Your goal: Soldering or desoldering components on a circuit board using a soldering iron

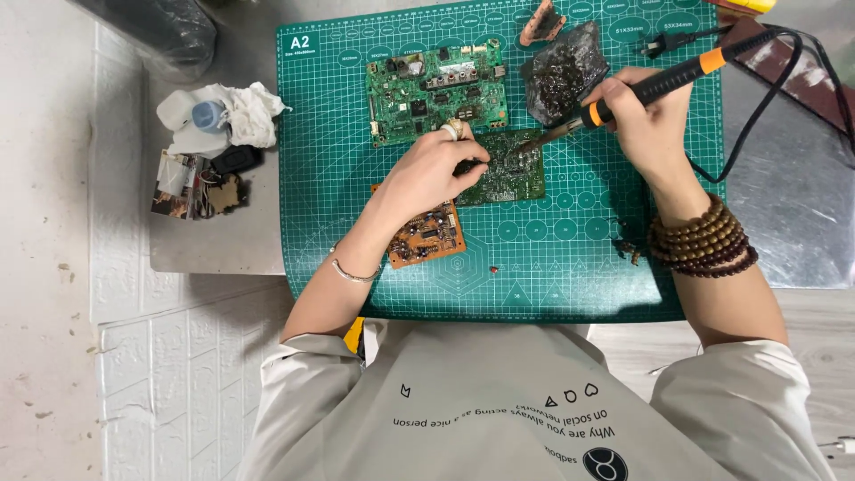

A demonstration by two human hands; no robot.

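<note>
Nearest me, below my pale shirt, lay the green cutting mat (534,285), and on it a small green circuit board (512,169). My left hand (432,169) pressed on that board's left edge, fingers curled down to pin it. My right hand (646,120) was closed around a soldering iron (641,89), whose long axis slanted from upper right down to lower left, tip meeting the board's upper right corner. An orange board (427,236) lay just under my left wrist.
</note>
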